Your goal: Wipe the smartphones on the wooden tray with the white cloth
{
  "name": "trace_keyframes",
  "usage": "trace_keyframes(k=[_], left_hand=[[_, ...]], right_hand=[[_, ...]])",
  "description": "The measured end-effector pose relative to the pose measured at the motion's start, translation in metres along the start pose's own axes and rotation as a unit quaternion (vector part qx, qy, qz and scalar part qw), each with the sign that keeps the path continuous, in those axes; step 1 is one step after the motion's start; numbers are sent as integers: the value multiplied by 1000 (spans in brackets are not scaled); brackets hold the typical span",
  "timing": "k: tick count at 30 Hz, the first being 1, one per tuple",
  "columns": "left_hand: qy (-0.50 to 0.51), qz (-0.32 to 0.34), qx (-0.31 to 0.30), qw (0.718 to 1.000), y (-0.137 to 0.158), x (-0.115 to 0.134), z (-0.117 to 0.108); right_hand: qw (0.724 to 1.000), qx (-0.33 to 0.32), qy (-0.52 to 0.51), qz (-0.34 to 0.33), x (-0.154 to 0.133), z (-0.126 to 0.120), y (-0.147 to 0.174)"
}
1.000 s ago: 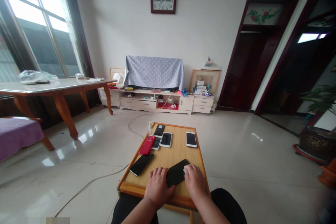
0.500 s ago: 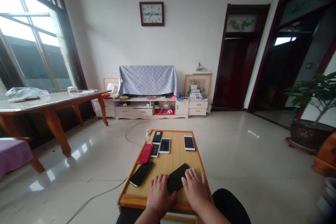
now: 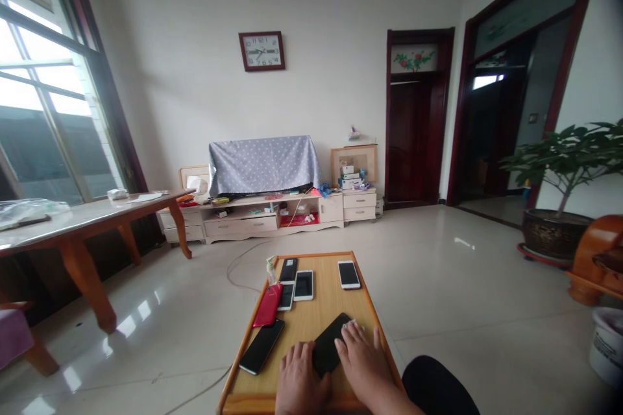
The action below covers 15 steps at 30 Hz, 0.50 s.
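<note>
A black smartphone (image 3: pixel 331 345) lies slantwise on the small wooden table (image 3: pixel 327 311), dark face up. My left hand (image 3: pixel 300 376) grips its lower left edge, with the thumb along the bottom end and the fingers stretched beside it. Over the phone's right side, my right hand (image 3: pixel 364 358) presses a small white crumpled wipe (image 3: pixel 348 325) down near the top corner. The wipe is mostly hidden under the fingertips. To the left lie another black smartphone (image 3: pixel 261 347) and a red phone (image 3: pixel 267 305).
Further back on the table are white phones (image 3: pixel 304 285) (image 3: pixel 348 275), a black phone (image 3: pixel 289 269) and a clear pump bottle (image 3: pixel 271 270). A cable (image 3: pixel 199 392) runs over the floor at left. A white bucket (image 3: pixel 607 343) stands at right.
The view has tilted up and turned slightly right. My right hand and the wipe stay close to the phone's top right corner; my left hand keeps its place at the phone's edge.
</note>
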<state>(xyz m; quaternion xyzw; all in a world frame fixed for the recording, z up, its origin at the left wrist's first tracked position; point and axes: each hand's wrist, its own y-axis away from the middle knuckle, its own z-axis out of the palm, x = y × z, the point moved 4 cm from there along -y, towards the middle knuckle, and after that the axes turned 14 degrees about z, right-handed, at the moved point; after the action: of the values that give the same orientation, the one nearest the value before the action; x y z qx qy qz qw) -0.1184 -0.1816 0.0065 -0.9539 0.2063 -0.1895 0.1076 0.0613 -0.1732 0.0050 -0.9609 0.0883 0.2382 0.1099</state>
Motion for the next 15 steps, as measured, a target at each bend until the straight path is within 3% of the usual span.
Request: trace_keyframes(k=[2,8,15], left_hand=[[-5,-4,-12,1000,0,-1,0],[-27,-14,-75,997,-1,-5,2],[-18,-30,-52,998,-1,-1,-4]], right_hand=[[1000,-6,-7,-13,-6,7,5],[983,-102,-57,-139,-38,24,35],[999,-40,-10,-21,-11,3,5]])
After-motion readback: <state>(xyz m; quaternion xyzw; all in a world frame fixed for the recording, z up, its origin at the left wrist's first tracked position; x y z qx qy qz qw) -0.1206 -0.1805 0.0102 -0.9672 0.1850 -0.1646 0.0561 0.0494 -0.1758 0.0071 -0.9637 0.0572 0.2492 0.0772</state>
